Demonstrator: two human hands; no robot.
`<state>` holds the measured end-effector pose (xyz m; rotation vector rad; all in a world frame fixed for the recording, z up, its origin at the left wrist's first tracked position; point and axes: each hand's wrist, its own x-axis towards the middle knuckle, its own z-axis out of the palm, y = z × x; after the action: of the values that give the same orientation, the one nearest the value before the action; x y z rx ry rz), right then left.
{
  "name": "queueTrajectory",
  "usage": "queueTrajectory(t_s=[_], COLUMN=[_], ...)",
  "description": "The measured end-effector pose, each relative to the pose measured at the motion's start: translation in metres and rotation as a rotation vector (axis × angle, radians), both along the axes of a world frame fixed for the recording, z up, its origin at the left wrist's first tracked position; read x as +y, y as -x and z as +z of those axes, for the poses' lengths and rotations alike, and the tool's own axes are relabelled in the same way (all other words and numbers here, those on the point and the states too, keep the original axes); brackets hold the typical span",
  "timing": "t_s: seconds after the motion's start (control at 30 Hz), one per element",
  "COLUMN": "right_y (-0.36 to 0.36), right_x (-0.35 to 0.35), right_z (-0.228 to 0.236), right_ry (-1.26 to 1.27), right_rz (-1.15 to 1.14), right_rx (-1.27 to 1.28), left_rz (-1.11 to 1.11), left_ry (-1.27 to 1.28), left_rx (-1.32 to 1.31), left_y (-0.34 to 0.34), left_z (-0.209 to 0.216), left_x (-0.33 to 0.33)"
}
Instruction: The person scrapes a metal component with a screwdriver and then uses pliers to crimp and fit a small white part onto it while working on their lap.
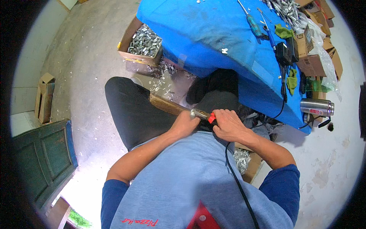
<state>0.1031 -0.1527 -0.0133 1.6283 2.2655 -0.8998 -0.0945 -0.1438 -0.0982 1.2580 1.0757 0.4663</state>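
My left hand [185, 124] is closed, its fingers pinching a small silvery metal part [193, 113] above my lap. Close beside it, my right hand [230, 125] wraps round a corded hand tool [212, 118] with a red section and a metal nose pointing at that part. Most of the tool's body is hidden by the fingers; a black cord [237, 179] trails from this hand down over the light blue shirt. A wooden board [166, 104] lies across my thighs, under and beyond the left hand.
A cardboard box [142, 58] of small metal cylinders stands on the floor ahead, with white bits scattered nearby. The blue-covered table [213, 38] bears a screwdriver [252, 24], a black power adapter [283, 53] and a metal-parts heap [288, 13]. A steel flask [317, 107] lies right.
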Motion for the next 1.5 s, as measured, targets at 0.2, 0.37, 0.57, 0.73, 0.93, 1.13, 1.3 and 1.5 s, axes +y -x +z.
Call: queueTrajectory(t_s=[0.2,0.37,0.57,0.73,0.93,1.13,1.3,1.5], right_y=[-0.001,0.004,0.006,0.003,0.006,0.007,0.012,0.005], right_x=[0.0,-0.005,-0.009,-0.009,-0.011,-0.004,0.013,0.019], right_z=[-0.013,-0.016,-0.023,-0.025,-0.008,0.002,0.007,0.006], right_ry=[-0.004,-0.057,-0.122,-0.101,-0.02,0.072,0.138,0.238], right_rz=[-0.032,-0.06,-0.051,-0.042,-0.12,-0.114,-0.063,-0.064], right_rx=[0.034,0.055,0.037,0.056,0.09,0.073,0.04,0.14], left_rz=[0.023,0.014,0.041,0.051,0.025,0.006,-0.061,-0.037], left_ry=[0.03,0.05,0.014,-0.022,0.009,-0.001,-0.019,-0.014], left_rx=[0.037,0.041,0.12,0.151,0.072,0.084,0.093,0.037], left_y=[0.0,0.0,-0.001,0.0,0.001,0.001,0.002,0.001], left_z=[0.013,0.009,0.007,0.008,0.012,0.019,0.012,0.018], left_x=[0.002,0.002,0.001,0.002,0.0,0.003,0.002,0.003])
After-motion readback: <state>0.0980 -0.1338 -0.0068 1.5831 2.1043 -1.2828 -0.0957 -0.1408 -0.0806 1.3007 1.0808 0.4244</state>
